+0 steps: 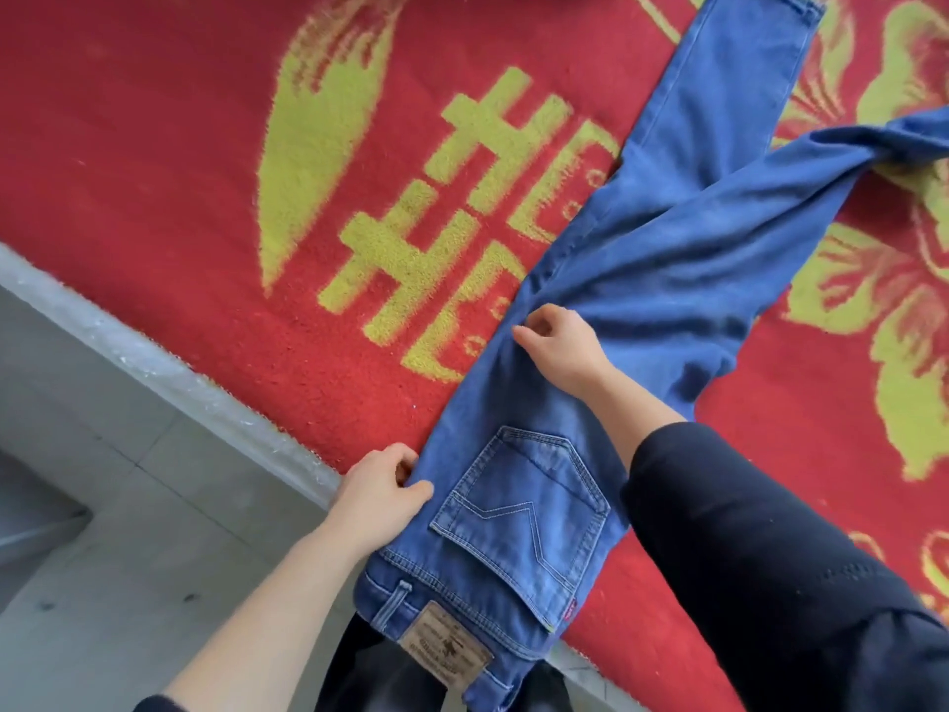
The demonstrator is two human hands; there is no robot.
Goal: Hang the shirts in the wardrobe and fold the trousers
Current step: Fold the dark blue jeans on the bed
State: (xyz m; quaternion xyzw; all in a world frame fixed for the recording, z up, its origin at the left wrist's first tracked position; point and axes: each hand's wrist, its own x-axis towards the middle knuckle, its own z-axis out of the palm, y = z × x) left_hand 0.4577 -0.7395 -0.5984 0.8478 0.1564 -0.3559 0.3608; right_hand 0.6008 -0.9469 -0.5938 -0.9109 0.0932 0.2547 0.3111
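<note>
While the blue jeans point(590, 280) lie stretched across the red blanket point(205, 172), with the waistband point(411, 603) nearest me and one back pocket point(518, 526) facing up, I judge the folding barely begun. My left hand point(377, 493) pinches the outer edge of the denim beside that pocket, at the blanket's near border by the grey floor point(102, 506). My right hand point(562, 349) is well apart from it, farther up, fingers curled and nipping the cloth about where the legs part. One leg point(719, 95) runs straight away from me; the other leg point(770, 187) splays off to my right, twisted near its end, so the two are not yet laid together. What is left, as I see it: line up the legs, smooth them, then fold the length over. No shirts or wardrobe show from here, so I cannot tell how that half stands.
</note>
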